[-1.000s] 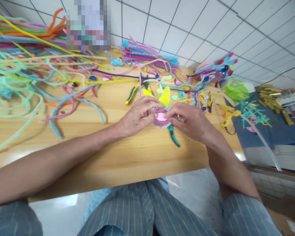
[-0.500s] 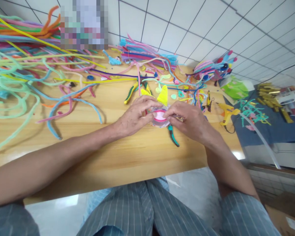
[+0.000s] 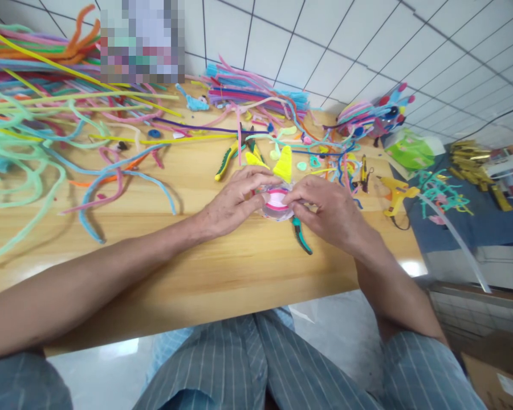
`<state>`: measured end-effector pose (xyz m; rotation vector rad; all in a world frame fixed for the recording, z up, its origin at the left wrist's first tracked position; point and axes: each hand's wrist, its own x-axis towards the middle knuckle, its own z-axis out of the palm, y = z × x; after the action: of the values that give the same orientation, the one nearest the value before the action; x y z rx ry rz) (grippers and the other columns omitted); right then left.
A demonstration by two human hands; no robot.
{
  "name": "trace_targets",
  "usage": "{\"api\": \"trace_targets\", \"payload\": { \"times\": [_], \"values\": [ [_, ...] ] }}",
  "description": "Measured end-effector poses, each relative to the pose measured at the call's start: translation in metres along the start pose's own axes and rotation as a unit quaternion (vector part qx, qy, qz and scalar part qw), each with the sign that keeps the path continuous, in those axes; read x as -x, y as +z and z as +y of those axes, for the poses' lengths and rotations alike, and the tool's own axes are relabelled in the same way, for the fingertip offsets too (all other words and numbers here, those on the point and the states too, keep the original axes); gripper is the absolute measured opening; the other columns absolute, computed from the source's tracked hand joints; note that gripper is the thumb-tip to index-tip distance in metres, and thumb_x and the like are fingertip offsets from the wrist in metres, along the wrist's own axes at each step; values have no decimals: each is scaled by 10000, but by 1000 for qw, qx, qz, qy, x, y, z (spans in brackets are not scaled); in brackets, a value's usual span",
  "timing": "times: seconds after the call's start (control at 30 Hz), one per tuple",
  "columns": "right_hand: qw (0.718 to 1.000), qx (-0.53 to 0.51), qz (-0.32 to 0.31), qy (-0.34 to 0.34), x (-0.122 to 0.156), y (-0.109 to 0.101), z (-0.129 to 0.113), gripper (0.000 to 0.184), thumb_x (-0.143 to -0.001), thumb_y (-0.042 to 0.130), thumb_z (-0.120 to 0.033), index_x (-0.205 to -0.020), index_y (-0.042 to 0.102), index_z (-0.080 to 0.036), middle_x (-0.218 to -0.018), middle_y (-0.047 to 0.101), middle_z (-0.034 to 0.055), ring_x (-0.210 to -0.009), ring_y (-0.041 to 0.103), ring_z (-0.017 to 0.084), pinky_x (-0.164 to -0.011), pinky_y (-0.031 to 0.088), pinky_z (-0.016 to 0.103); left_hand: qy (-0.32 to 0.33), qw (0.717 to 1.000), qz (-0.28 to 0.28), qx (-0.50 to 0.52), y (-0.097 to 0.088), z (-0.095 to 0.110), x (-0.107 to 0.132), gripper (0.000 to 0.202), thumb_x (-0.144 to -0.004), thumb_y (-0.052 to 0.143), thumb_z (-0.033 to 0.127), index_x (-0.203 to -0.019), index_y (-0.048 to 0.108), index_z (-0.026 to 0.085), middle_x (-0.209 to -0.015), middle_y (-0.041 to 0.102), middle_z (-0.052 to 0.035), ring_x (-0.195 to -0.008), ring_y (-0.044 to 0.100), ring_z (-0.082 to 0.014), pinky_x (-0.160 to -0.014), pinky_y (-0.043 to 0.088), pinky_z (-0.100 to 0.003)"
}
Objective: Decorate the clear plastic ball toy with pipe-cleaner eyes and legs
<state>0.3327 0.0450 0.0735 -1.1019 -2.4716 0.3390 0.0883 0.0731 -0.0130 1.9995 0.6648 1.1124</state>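
Note:
Both my hands meet at the middle of the wooden table (image 3: 222, 267) around a small round pink and white piece (image 3: 277, 203) made of pipe cleaner. My left hand (image 3: 231, 204) curls its fingers over the piece's left and top side. My right hand (image 3: 325, 209) pinches its right side with the fingertips. Under my right hand lies a pair of pliers with teal handles (image 3: 301, 237). A yellow pipe-cleaner cone (image 3: 284, 163) stands just behind the piece.
Heaps of coloured pipe cleaners (image 3: 38, 131) cover the table's left and back. Green-yellow pliers (image 3: 224, 162) lie behind my hands. A yellow glue gun (image 3: 394, 193) sits near the right edge, a finished colourful figure (image 3: 374, 119) at the back right. My striped trousers (image 3: 256, 364) show below.
My hands stay on the pink piece with only small finger shifts. The view has drifted slightly, so everything sits a little lower left.

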Motion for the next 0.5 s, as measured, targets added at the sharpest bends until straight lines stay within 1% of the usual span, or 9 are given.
{"api": "trace_targets", "payload": {
  "times": [0.17,0.3,0.4,0.5],
  "values": [
    [1000,-3,2,-2,1,-1,1,235,-987,582,-122,-999,769,-263,-963,771,44,-925,722,216,-827,555,372,-6,1000,-5,19,-1,-1,0,339,-1124,530,340,-1409,702,281,-1422,669,-95,-1405,594,-239,-1256,435,-449],
    [1000,5,0,2,0,-1,0,237,-996,576,-133,-1000,769,-270,-958,771,37,-924,723,209,-827,557,367,-23,1000,7,7,1,1,0,331,-1109,574,402,-1385,715,287,-1410,675,-98,-1387,603,-244,-1241,451,-455],
    [1000,5,-2,12,-1,0,-2,238,-999,580,-147,-997,780,-277,-956,771,38,-925,722,217,-821,556,373,-15,1000,21,-3,4,0,-1,324,-1089,623,433,-1355,729,280,-1357,704,-102,-1355,624,-247,-1219,469,-457],
    [1000,8,-3,13,-1,0,-2,230,-1005,581,-151,-995,775,-273,-958,768,39,-926,721,214,-817,550,366,-13,1000,25,8,4,-1,0,327,-1097,615,441,-1351,738,276,-1357,712,-104,-1361,626,-244,-1219,470,-451]
  ]
}}
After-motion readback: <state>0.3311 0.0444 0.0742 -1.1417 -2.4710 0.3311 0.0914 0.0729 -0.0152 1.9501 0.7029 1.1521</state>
